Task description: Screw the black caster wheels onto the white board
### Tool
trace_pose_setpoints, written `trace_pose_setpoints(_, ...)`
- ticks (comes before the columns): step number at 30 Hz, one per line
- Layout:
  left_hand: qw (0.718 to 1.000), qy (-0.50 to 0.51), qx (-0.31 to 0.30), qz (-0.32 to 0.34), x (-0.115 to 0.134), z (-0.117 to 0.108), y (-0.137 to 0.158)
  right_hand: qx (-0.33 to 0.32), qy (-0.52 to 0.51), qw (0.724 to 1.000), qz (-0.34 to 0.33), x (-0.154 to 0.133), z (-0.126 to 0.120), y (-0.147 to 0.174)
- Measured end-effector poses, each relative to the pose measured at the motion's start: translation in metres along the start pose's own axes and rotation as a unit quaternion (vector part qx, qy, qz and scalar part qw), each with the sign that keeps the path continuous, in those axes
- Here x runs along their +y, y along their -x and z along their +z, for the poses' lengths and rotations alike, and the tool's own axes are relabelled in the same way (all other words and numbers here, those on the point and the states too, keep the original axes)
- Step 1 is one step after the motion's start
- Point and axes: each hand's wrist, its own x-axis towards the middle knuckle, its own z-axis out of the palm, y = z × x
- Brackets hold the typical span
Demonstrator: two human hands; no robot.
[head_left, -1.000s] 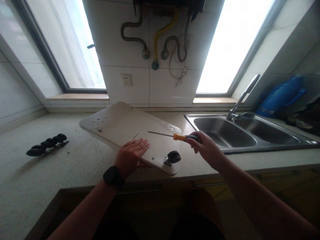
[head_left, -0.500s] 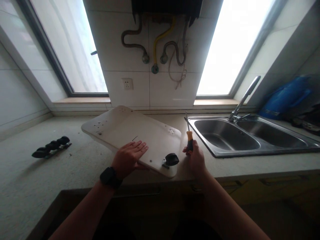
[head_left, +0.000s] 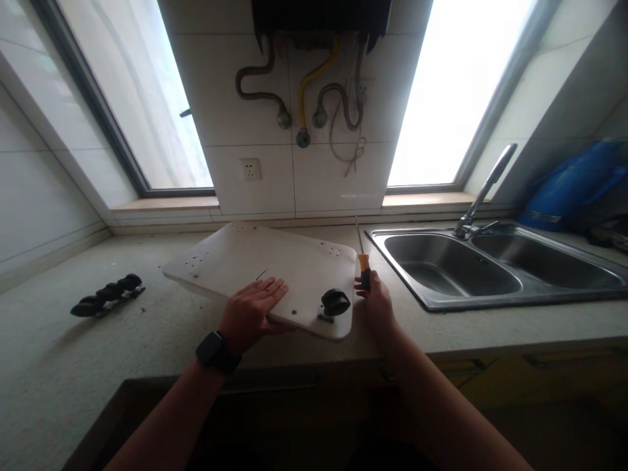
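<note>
A white board with rounded corners and groups of screw holes lies on the countertop. A black caster wheel with a metal bracket stands on its near right corner. My left hand grips the near edge, fingers flat across the top and thumb low at the rim. Beside the board's right edge, my right hand is closed round the yellow and black handle of a screwdriver. Its shaft points up and away from me. On the left of the counter sit several black caster wheels in a row.
A steel double sink with a faucet is set into the counter on the right. Behind it stands a blue container. Pipes and a wall socket are on the tiled wall, below a black appliance.
My right hand and the screwdriver have shifted slightly left, closer to the board's right edge. The far left part of the board sits lower. My left hand keeps its hold.
</note>
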Motion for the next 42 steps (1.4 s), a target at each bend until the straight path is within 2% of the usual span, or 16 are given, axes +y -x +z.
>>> trace_pose_setpoints(6,1.0,0.016,0.011,-0.011,0.001,0.001,0.001,0.0,0.041,0.999,-0.019,0.003,-0.002,0.004)
trace_pose_setpoints(16,1.0,0.011,-0.012,-0.01,0.001,-0.002,0.0,-0.003,0.093,0.995,-0.018,0.01,-0.003,0.003)
trace_pose_setpoints(30,0.999,0.042,-0.009,-0.031,-0.002,-0.007,0.003,-0.012,0.094,0.995,-0.006,0.004,-0.002,0.005)
trace_pose_setpoints(33,0.997,0.055,-0.023,-0.046,0.007,-0.014,0.0,-0.011,0.094,0.996,-0.006,0.004,-0.003,0.004)
trace_pose_setpoints(37,0.992,0.103,-0.013,-0.078,0.034,-0.023,-0.012,-0.014,0.096,0.995,-0.007,0.005,-0.004,0.002)
trace_pose_setpoints(40,0.976,0.185,0.007,-0.112,0.055,-0.025,-0.026,-0.015,0.097,0.995,-0.007,0.005,-0.005,0.001)
trace_pose_setpoints(42,0.955,0.272,0.015,-0.117,0.063,-0.025,-0.037,-0.013,0.097,0.995,-0.007,0.005,-0.005,0.001)
